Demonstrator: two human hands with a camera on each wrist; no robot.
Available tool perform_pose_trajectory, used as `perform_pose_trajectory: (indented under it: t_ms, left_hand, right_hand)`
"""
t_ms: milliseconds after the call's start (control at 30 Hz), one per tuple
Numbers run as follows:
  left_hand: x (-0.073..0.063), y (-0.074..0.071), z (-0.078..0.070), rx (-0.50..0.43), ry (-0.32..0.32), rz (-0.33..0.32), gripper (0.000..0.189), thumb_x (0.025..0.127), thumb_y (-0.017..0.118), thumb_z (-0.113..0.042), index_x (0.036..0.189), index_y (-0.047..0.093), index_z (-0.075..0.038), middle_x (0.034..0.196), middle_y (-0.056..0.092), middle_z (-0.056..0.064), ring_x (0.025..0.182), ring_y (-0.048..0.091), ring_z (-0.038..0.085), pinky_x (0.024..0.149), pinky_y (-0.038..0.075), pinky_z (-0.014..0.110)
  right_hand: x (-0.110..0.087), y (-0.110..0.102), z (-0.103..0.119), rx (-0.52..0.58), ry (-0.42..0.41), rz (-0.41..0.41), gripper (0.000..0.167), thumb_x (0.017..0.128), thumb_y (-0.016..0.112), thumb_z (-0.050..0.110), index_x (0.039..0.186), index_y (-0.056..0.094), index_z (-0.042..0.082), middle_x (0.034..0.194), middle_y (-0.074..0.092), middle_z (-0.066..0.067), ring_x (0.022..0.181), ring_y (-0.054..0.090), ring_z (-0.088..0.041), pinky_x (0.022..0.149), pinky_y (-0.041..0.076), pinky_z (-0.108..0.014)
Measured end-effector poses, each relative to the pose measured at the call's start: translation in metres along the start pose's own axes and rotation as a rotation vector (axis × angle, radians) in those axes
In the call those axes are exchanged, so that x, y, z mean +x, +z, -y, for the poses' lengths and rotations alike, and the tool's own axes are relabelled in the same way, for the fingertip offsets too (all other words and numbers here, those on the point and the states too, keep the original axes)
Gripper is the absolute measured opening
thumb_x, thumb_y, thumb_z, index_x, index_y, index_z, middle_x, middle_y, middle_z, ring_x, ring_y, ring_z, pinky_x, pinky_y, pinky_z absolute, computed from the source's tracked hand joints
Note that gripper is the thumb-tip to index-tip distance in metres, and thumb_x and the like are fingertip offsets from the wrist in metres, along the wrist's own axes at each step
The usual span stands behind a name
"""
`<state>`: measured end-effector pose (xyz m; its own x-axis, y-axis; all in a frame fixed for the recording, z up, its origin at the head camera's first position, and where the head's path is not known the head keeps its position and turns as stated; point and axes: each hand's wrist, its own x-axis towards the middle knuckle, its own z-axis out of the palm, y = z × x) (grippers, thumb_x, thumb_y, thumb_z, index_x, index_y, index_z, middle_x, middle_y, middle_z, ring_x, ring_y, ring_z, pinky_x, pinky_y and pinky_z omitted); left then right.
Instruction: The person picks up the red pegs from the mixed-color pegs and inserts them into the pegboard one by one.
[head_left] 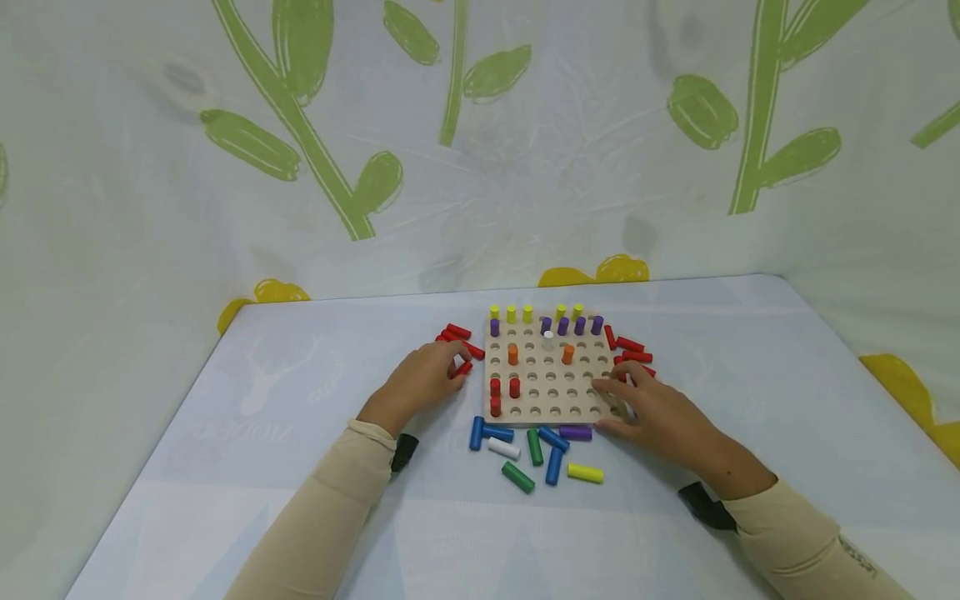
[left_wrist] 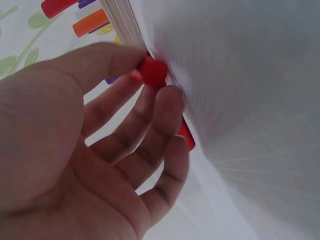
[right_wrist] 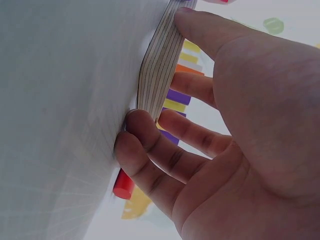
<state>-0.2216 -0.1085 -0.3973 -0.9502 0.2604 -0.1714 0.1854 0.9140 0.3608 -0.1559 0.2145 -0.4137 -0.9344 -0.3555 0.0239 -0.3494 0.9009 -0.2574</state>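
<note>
A wooden pegboard (head_left: 542, 402) lies on the table with yellow, purple, white, orange and red pegs standing in some holes. My left hand (head_left: 429, 379) is at its left side, thumb and fingertips pinching a red peg (left_wrist: 153, 72) low by the tabletop. Another red peg (left_wrist: 186, 137) lies behind those fingers. At the board's front right corner, my right hand (head_left: 660, 421) grips the edge, its thumb against the front side and its fingers curved around the right side. One loose red peg (right_wrist: 123, 184) shows past the right fingertips.
Several red pegs (head_left: 631, 343) lie right of the board, and more red pegs (head_left: 459, 331) lie to its left. In front are scattered blue pegs (head_left: 553, 467), green pegs (head_left: 518, 477), a white peg (head_left: 504, 448), a yellow peg (head_left: 585, 473) and a purple peg (head_left: 575, 433).
</note>
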Motion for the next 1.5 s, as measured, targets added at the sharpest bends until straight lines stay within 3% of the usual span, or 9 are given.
perform_pose_trajectory:
  t_ms: [167, 400, 567, 933, 1067, 1233, 1500]
  left_hand:
    - [0.001, 0.0, 0.0, -0.029, 0.002, -0.023, 0.033, 0.09, 0.075, -0.019, 0.122, 0.065, -0.015, 0.092, 0.063, 0.003, 0.084, 0.058, 0.018, 0.075, 0.055, 0.027]
    - [-0.001, -0.002, -0.001, 0.002, 0.036, -0.033, 0.036, 0.09, 0.075, -0.021, 0.125, 0.064, -0.015, 0.09, 0.063, 0.002, 0.081, 0.057, 0.017, 0.072, 0.053, 0.026]
    - [-0.004, -0.003, -0.003, -0.037, 0.05, -0.071, 0.036, 0.09, 0.075, -0.018, 0.123, 0.064, -0.014, 0.096, 0.064, 0.003, 0.087, 0.058, 0.018, 0.078, 0.056, 0.028]
    - [-0.006, -0.001, -0.004, -0.079, 0.102, -0.101, 0.031, 0.09, 0.073, -0.015, 0.12, 0.064, -0.014, 0.098, 0.064, 0.002, 0.089, 0.058, 0.017, 0.079, 0.056, 0.027]
    - [-0.008, -0.003, -0.008, -0.098, 0.103, -0.115, 0.031, 0.09, 0.073, -0.016, 0.119, 0.064, -0.014, 0.106, 0.066, 0.002, 0.094, 0.06, 0.017, 0.085, 0.058, 0.029]
    - [-0.013, -0.008, -0.017, -0.115, 0.103, -0.119, 0.032, 0.09, 0.073, -0.016, 0.12, 0.062, -0.015, 0.107, 0.067, 0.003, 0.093, 0.061, 0.017, 0.083, 0.059, 0.029]
    - [-0.025, -0.016, -0.033, -0.159, 0.152, -0.112, 0.035, 0.091, 0.073, -0.018, 0.123, 0.06, -0.017, 0.104, 0.068, 0.001, 0.095, 0.064, 0.018, 0.083, 0.059, 0.03]
  right_hand:
    - [0.0, -0.001, 0.001, 0.0, -0.002, -0.004, 0.064, 0.08, 0.083, 0.041, 0.136, 0.062, 0.018, 0.127, 0.054, -0.014, 0.091, 0.06, -0.021, 0.078, 0.061, -0.04]
    - [0.0, 0.0, 0.001, -0.002, -0.006, -0.011, 0.064, 0.08, 0.082, 0.042, 0.136, 0.063, 0.018, 0.127, 0.054, -0.015, 0.096, 0.062, -0.024, 0.08, 0.061, -0.043]
    - [0.0, -0.001, 0.0, -0.006, -0.016, -0.012, 0.063, 0.081, 0.082, 0.042, 0.135, 0.063, 0.018, 0.126, 0.054, -0.014, 0.093, 0.061, -0.022, 0.079, 0.06, -0.042]
    - [0.0, 0.0, 0.001, -0.008, -0.003, 0.011, 0.063, 0.081, 0.081, 0.043, 0.136, 0.063, 0.018, 0.126, 0.054, -0.015, 0.091, 0.059, -0.021, 0.076, 0.06, -0.039]
    - [-0.001, 0.001, -0.001, -0.011, -0.006, 0.0, 0.063, 0.08, 0.082, 0.043, 0.135, 0.063, 0.018, 0.127, 0.054, -0.015, 0.093, 0.061, -0.022, 0.078, 0.061, -0.041]
    - [-0.001, 0.001, -0.001, -0.01, -0.004, -0.001, 0.064, 0.08, 0.082, 0.043, 0.136, 0.062, 0.018, 0.128, 0.054, -0.015, 0.095, 0.062, -0.023, 0.079, 0.061, -0.042]
    - [-0.001, 0.001, -0.001, -0.012, -0.011, -0.006, 0.064, 0.08, 0.082, 0.043, 0.136, 0.062, 0.018, 0.126, 0.054, -0.013, 0.084, 0.056, -0.016, 0.07, 0.058, -0.031]
